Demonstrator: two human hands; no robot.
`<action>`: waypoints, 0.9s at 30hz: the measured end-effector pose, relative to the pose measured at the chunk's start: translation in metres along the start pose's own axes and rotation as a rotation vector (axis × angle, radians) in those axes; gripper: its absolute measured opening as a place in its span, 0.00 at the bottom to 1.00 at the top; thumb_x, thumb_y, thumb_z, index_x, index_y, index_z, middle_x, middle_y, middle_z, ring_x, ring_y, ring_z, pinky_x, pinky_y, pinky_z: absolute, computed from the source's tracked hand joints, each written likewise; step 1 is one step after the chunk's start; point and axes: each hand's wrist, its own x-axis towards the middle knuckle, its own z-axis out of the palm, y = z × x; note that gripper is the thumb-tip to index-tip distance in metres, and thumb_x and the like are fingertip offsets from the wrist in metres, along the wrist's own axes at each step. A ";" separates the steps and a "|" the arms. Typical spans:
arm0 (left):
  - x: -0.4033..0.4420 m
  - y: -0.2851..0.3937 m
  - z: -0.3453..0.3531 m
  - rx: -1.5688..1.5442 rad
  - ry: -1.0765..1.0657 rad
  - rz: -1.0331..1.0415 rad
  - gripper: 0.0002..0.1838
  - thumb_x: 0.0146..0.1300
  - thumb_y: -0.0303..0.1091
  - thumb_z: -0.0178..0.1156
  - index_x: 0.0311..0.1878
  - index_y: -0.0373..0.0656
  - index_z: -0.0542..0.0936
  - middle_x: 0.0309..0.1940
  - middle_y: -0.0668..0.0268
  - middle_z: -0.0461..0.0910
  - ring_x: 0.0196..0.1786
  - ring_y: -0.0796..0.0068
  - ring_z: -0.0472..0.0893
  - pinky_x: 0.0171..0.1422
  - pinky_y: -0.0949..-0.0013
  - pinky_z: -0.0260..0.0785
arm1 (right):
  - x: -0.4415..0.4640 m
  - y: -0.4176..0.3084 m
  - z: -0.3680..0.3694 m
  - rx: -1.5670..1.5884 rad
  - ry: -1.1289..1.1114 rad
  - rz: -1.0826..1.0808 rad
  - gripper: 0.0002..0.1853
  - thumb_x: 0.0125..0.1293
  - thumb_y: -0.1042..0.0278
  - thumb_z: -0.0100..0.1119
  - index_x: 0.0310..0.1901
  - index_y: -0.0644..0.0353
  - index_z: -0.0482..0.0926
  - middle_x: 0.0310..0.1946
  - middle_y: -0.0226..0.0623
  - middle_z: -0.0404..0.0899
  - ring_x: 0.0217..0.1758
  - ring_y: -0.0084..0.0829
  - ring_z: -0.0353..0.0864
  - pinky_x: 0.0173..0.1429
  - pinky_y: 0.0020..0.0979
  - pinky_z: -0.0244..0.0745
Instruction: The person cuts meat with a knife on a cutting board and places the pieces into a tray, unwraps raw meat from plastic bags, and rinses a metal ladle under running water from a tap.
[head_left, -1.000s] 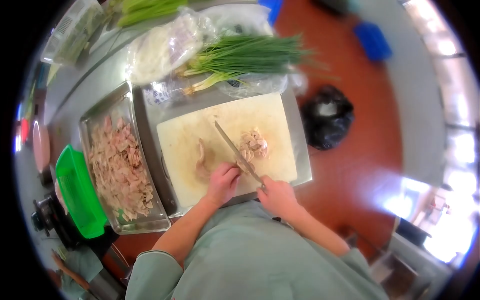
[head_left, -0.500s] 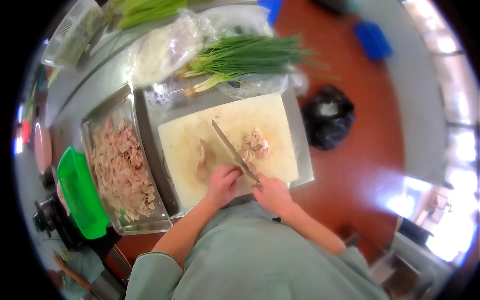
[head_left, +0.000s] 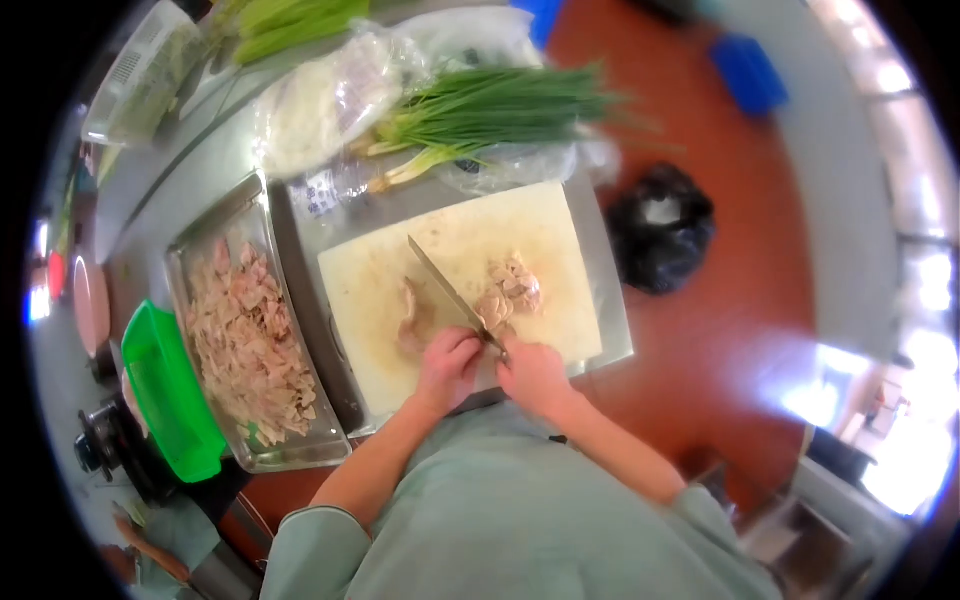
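Note:
My right hand [head_left: 532, 375] is closed around the handle of a kitchen knife [head_left: 445, 282]. The long blade slants up and left over a white cutting board [head_left: 550, 225]. Close against the blade, my left hand [head_left: 450, 368] has its fingers curled and pressed together; whatever lies under them is hidden. A strip of pale raw meat [head_left: 409, 318] lies on the board just beyond my left hand. To the right of the blade sits a small heap of sliced meat [head_left: 515, 287].
Left of the board, a metal tray [head_left: 300, 457] holds much cut meat [head_left: 250, 340]. Beside it are a green basket [head_left: 165, 400] and a pink round container [head_left: 91, 305]. Green onions [head_left: 490, 110] and plastic bags [head_left: 330, 100] lie behind. A black bag [head_left: 660, 230] is at right; another person [head_left: 170, 545] shows lower left.
The knife and my right hand have shifted slightly left and toward my body, the blade tip moving left. My left hand stays almost in place.

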 end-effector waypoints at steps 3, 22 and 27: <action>-0.002 0.000 0.002 -0.002 0.029 -0.020 0.09 0.53 0.19 0.65 0.38 0.38 0.82 0.41 0.58 0.82 0.45 0.53 0.81 0.47 0.57 0.75 | -0.023 0.003 -0.023 -0.013 -0.063 0.008 0.14 0.66 0.61 0.59 0.47 0.61 0.76 0.27 0.53 0.83 0.34 0.59 0.83 0.41 0.56 0.77; 0.007 0.000 -0.018 0.170 -0.069 0.087 0.11 0.50 0.24 0.68 0.38 0.45 0.84 0.40 0.64 0.84 0.43 0.61 0.81 0.46 0.60 0.74 | -0.034 0.036 -0.039 -0.013 -0.114 0.114 0.14 0.64 0.60 0.59 0.47 0.59 0.80 0.31 0.52 0.84 0.39 0.58 0.83 0.44 0.53 0.78; 0.013 0.006 0.000 0.075 0.010 0.050 0.11 0.51 0.23 0.68 0.38 0.44 0.84 0.40 0.64 0.83 0.42 0.60 0.81 0.48 0.60 0.74 | -0.038 0.029 -0.050 -0.041 -0.053 0.130 0.14 0.64 0.60 0.60 0.48 0.58 0.80 0.28 0.50 0.83 0.36 0.55 0.84 0.41 0.52 0.77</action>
